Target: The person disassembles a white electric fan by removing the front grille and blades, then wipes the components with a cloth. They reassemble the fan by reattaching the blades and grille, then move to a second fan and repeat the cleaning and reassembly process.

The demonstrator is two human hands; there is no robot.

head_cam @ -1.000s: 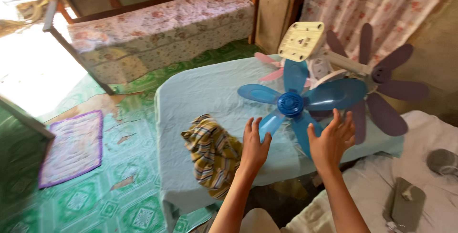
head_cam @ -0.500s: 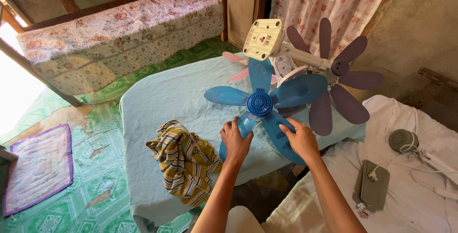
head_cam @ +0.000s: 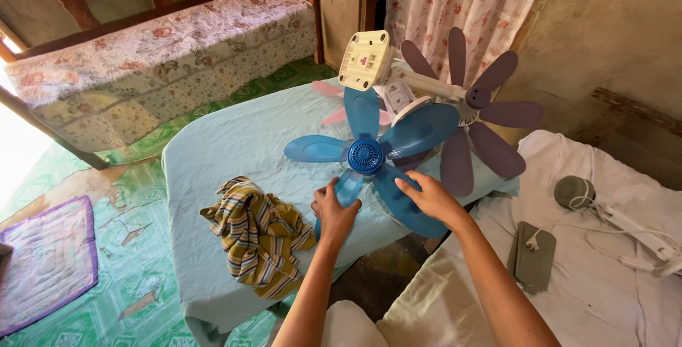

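Table (head_cam: 234,141) under pale blue sheet, floral bench behind. Your left hand (head_cam: 334,210) curls loosely round lower blade of blue fan propeller (head_cam: 366,155), near table's front edge. Your right hand (head_cam: 431,198) lies flat on neighbouring blade, fingers together. Striped cloth (head_cam: 257,233) left of hands; purple propeller (head_cam: 472,98) at right edge.

striped cloth (head_cam: 257,235), purple fan blade (head_cam: 474,98), floral bench (head_cam: 163,56)
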